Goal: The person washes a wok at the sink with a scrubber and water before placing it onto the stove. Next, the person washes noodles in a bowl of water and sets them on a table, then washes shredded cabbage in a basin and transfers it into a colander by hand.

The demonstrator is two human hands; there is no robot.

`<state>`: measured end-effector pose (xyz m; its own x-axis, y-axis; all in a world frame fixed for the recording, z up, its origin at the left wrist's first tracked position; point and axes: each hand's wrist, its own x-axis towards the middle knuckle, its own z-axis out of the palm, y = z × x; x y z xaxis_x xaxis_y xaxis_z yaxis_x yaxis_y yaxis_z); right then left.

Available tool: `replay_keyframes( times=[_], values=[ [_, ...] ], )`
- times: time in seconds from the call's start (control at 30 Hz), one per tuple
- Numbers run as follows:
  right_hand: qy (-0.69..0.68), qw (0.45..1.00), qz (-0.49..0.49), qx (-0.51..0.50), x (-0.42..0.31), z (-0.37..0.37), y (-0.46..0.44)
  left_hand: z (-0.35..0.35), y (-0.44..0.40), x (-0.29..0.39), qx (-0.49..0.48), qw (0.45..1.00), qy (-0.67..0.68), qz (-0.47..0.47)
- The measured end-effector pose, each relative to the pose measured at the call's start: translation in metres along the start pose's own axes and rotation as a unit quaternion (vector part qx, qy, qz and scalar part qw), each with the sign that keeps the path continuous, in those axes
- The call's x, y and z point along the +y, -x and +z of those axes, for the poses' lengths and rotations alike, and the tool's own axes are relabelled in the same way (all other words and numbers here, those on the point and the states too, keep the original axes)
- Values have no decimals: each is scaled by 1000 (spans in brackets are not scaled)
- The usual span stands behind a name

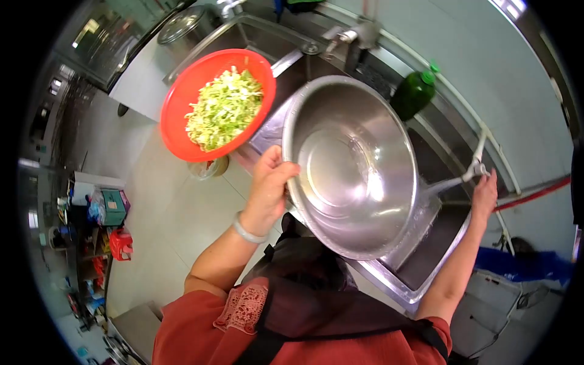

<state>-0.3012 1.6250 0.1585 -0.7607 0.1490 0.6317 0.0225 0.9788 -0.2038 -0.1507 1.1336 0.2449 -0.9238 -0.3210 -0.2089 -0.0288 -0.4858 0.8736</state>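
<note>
A large steel basin (340,170) is tilted over the sink (413,292), its shiny inside facing me. My left hand (272,182) is closed on the basin's left rim. My right hand (485,193) reaches to the tap (474,171) at the right, its fingers at the handle; how firmly they hold it is hard to see. Water runs from the spout toward the basin's right side. Left of the basin, a red colander (173,121) holds shredded green vegetable (225,109).
A green bottle (415,94) stands behind the basin near the wall. Another tap (347,38) and a second sink bowl (243,33) are at the back, with a lidded steel pot (185,27) beside them. A round container (210,168) sits below the colander. Shelves with goods stand far left.
</note>
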Motion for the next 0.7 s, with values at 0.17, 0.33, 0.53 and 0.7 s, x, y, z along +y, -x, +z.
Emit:
replay_keyframes(
  times=[0.17, 0.33, 0.53, 0.7],
  values=[
    [155, 959, 28, -236, -36, -28, -2, -38, -23, -19, 52, 990, 115, -65],
    [-306, 910, 218, -178, -29, 5, 84, -76, -53, -54, 76, 960, 225, -150],
    [-645, 552, 442, -290, -219, -46, 139, -119, -88, -112, 51, 933, 266, -237],
    [-583, 583, 472, -313, -289, -41, 101, -134, -84, -115, 86, 940, 231, -236]
  ],
)
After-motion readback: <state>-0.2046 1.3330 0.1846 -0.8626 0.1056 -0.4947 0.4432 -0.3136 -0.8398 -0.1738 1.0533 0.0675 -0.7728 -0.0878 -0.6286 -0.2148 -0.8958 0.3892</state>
